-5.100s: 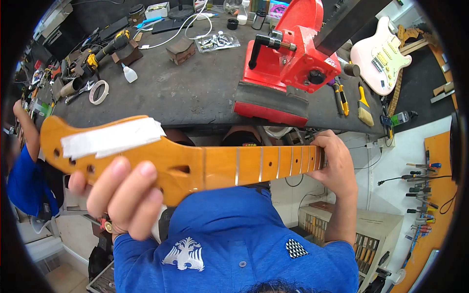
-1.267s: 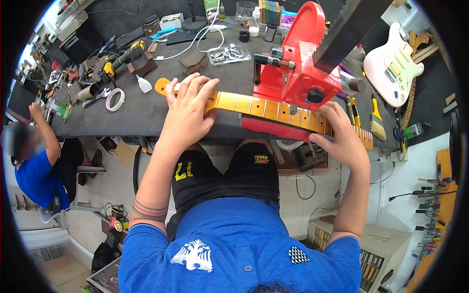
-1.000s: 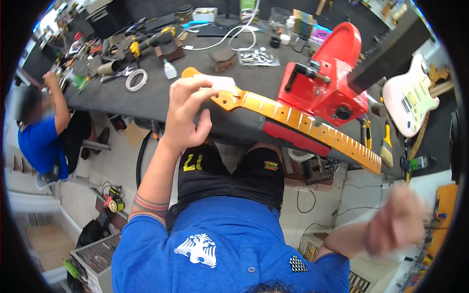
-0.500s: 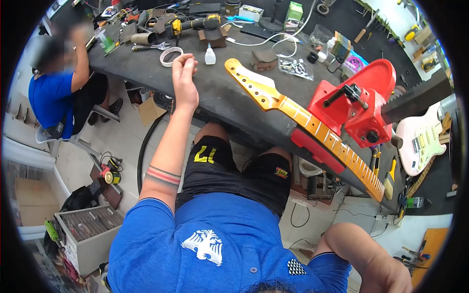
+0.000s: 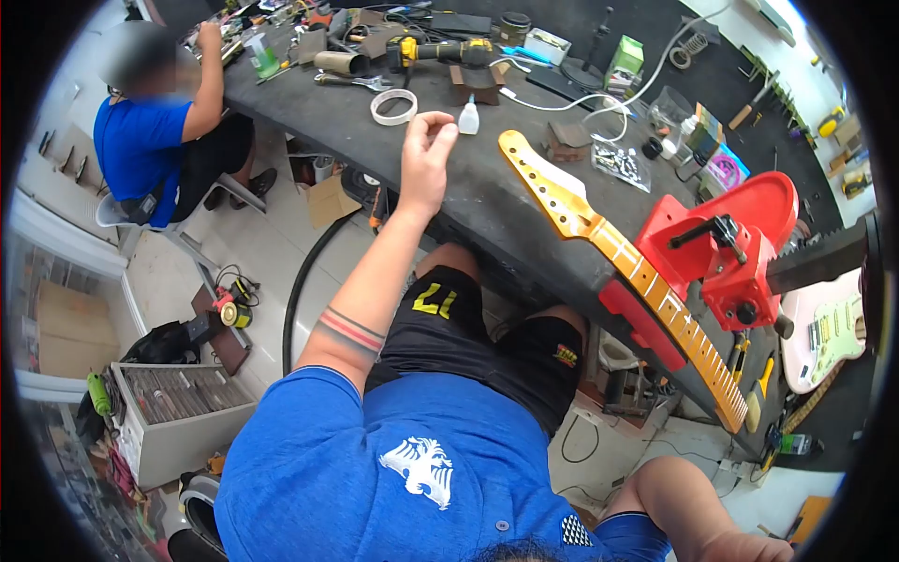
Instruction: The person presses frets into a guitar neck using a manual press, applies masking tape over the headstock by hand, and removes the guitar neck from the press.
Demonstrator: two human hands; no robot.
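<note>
My left hand [image 5: 426, 167] is raised at the bench's front edge, fingers loosely bent and thumb apart, with nothing visible in it. Just beyond its fingertips stands a small white dropper bottle [image 5: 468, 119] with a blue tip; whether they touch I cannot tell. A roll of masking tape [image 5: 394, 107] lies to its left. My right hand [image 5: 746, 547] is cut off by the bottom right edge, its fingers mostly hidden. A guitar neck [image 5: 609, 234] with a maple fretboard rests against a red vise [image 5: 744, 281], its headstock over the bench.
On the dark bench [image 5: 328, 126] are a yellow-black power tool [image 5: 440, 51], an adjustable wrench [image 5: 365, 82], a bag of small parts [image 5: 621, 167] and a white cable [image 5: 646, 84]. A pale guitar body [image 5: 815, 328] stands right. A co-worker [image 5: 145, 155] sits at left.
The view has swung so that the bench and vise appear farther right. My left hand is closer to the dropper bottle. My right hand has dropped further out of the frame.
</note>
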